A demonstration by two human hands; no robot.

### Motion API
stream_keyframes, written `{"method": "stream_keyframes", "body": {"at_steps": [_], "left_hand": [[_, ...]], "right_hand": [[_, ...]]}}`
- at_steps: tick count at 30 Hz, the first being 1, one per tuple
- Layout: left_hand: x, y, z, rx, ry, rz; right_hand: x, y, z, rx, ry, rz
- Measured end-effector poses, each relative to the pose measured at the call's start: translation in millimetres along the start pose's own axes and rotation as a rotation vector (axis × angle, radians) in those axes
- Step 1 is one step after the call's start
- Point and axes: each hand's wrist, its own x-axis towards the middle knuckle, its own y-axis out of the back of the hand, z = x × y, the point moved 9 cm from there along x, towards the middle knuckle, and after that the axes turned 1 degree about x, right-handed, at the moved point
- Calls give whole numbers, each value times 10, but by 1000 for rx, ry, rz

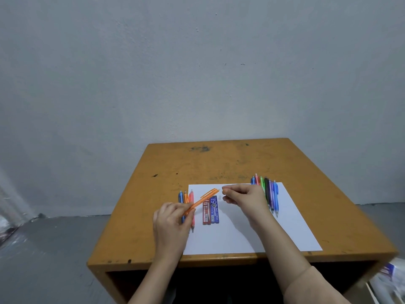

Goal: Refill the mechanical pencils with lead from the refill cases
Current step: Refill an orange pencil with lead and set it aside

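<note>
- The fingers (175,206) of the left hand (173,218) are curled around the near end of an orange pencil (202,199) and hold it.
- The pencil is tilted. Its far end points up and to the right, close to the other hand.
- The fingertips (225,189) of the right hand (243,197) are pinched tight together, just beside the pencil's far end. I cannot tell if something tiny is between them.
- Under the pencil lie two refill cases, side by side: a red refill case (206,212) and a blue refill case (214,209) to its right.
- Three more pencils (192,196) lie to the left, partly under the left hand.
- A bunch of colored pencils (272,194) lies to the right, behind the right hand.
- The cases lie on a white paper (241,238).
- The paper lies on a yellow-brown table (219,163).
- A gray wall (197,73) is at the far side.
</note>
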Motion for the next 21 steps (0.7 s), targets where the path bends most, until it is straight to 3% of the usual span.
{"method": "stream_keyframes", "body": {"at_steps": [10,21], "left_hand": [[-3,-7,44,16,-55,2],[3,7,40,-14,-58,14]], "right_hand": [[-143,-98,-69,257,-107,-63],[-156,-135,-96,313,-98,-75]]}}
